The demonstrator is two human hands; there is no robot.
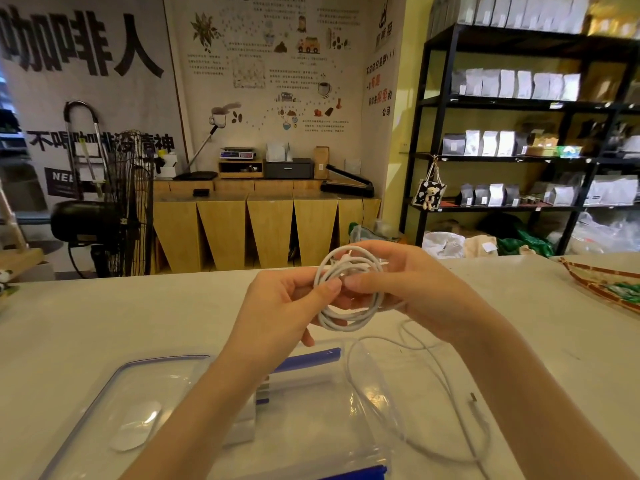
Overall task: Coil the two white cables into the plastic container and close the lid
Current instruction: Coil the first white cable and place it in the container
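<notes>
Both hands (346,292) round upright cable coil (349,289)

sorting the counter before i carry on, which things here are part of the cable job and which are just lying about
Part of the job:
- coiled white cable, held by left hand and right hand
- loose thin white cable on the white counter
- clear plastic container
- clear blue-rimmed lid

Just lying about:
- patterned woven tray
- black floor fan

Black shelving (436,133), perhaps coffee bags (490,143)
</notes>
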